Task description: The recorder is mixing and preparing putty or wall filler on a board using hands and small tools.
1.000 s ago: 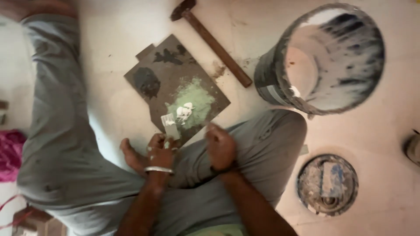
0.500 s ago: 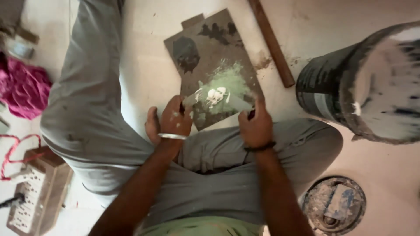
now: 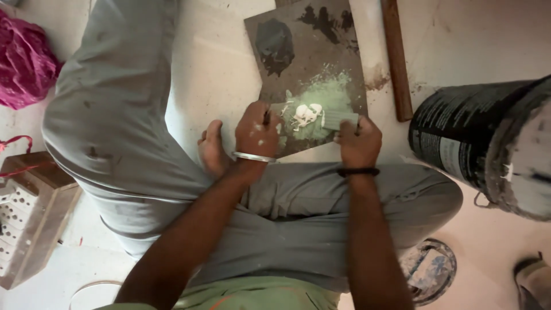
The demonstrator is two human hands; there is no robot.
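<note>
While seated cross-legged on floor, left hand [image 3: 256, 131] closed round scraper handle, right hand [image 3: 359, 140] gripping second blade [image 3: 340, 119], green paste [image 3: 313, 112] (white blobs amid) on slab [image 3: 310, 51] at twelve o'clock.

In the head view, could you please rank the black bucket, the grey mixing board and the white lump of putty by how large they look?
1. black bucket, cut off by the frame and maybe nearer the camera, so unsure against the board
2. grey mixing board
3. white lump of putty, clearly smallest
</note>
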